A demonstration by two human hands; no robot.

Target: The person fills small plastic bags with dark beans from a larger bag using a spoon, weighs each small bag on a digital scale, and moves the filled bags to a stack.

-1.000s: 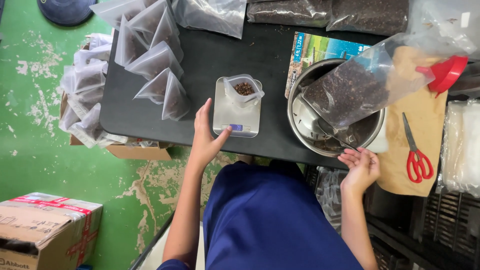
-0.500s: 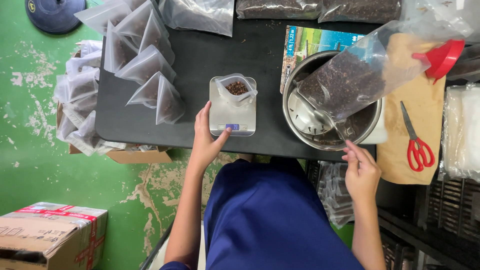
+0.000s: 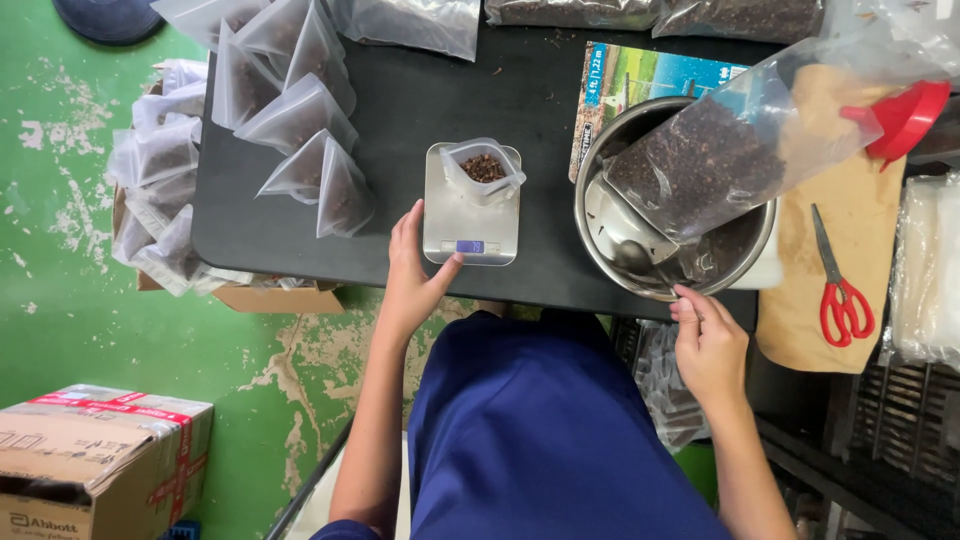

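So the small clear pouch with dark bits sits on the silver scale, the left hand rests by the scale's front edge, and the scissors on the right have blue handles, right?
Not quite: the scissors have red handles, not blue, as the head view shows. The rest holds: the small clear pouch of dark bits sits on the flat silver scale, and the left hand rests by its front edge.

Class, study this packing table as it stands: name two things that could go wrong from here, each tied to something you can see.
1. The left hand touches the scale bearing the small open pouch; pressure could skew the weighing or tip the pouch.
2. The large bag leans tilted in the steel bowl, which sits near the table edge by the right hand; a nudge might spill the contents.
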